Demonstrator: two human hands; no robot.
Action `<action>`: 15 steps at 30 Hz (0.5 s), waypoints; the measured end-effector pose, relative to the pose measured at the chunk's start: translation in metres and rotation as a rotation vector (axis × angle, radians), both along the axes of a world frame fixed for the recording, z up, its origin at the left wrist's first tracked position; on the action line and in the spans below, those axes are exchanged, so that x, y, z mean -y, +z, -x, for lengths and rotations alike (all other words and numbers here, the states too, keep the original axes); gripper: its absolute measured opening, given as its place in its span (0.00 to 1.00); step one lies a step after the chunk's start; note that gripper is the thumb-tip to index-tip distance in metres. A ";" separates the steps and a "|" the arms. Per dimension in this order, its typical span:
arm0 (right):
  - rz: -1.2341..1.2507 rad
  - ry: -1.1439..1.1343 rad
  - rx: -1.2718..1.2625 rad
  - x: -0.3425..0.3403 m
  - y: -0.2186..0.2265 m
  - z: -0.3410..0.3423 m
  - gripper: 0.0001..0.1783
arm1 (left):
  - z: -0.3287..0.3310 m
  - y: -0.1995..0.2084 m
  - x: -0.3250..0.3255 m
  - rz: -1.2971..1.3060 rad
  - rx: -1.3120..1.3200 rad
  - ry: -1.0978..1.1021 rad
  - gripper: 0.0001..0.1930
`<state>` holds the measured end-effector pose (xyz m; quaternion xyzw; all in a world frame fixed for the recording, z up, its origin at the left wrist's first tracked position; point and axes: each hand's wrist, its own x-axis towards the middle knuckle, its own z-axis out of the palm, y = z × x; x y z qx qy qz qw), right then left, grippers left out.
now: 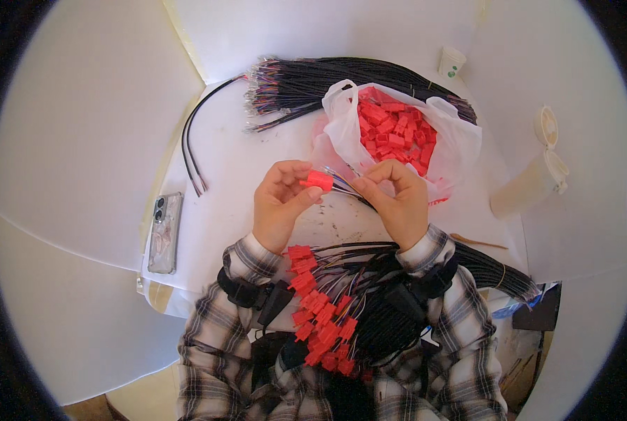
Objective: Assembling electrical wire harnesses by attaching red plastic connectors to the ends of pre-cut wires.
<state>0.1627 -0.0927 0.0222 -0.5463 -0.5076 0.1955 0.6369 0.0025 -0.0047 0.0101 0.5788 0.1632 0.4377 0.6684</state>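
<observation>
Between the fingers and thumb of my left hand (277, 203) is a red plastic connector housing (319, 180). Pinched in my right hand (396, 200) are the thin coloured wires (341, 184) of a black-sleeved cable, some of their tips spread close to the housing. Whether any wire sits inside the housing cannot be made out. Below my hands, near my body, lies a bundle of black cables (390, 319), many with red connector housings (320, 309) on their ends. Beyond my hands a white plastic bag (341, 116) gapes, full of loose red housings (397, 133).
A thick bundle of black cables (341, 74) with bare wire ends lies along the back. One pair of cables (189, 137) curves off at the left, above a phone (164, 231). On the right stand a cream flip-lid container (527, 184) and a paper cup (451, 62).
</observation>
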 end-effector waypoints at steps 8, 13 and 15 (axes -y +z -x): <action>0.060 0.048 0.004 0.003 0.009 0.009 0.06 | 0.003 -0.006 -0.001 0.029 0.022 -0.028 0.15; -0.182 -0.102 0.583 0.001 0.008 0.000 0.07 | 0.001 -0.008 -0.003 0.144 0.022 -0.094 0.13; -0.253 -0.143 0.734 0.001 0.011 -0.002 0.08 | 0.001 -0.007 -0.003 0.186 0.035 -0.106 0.13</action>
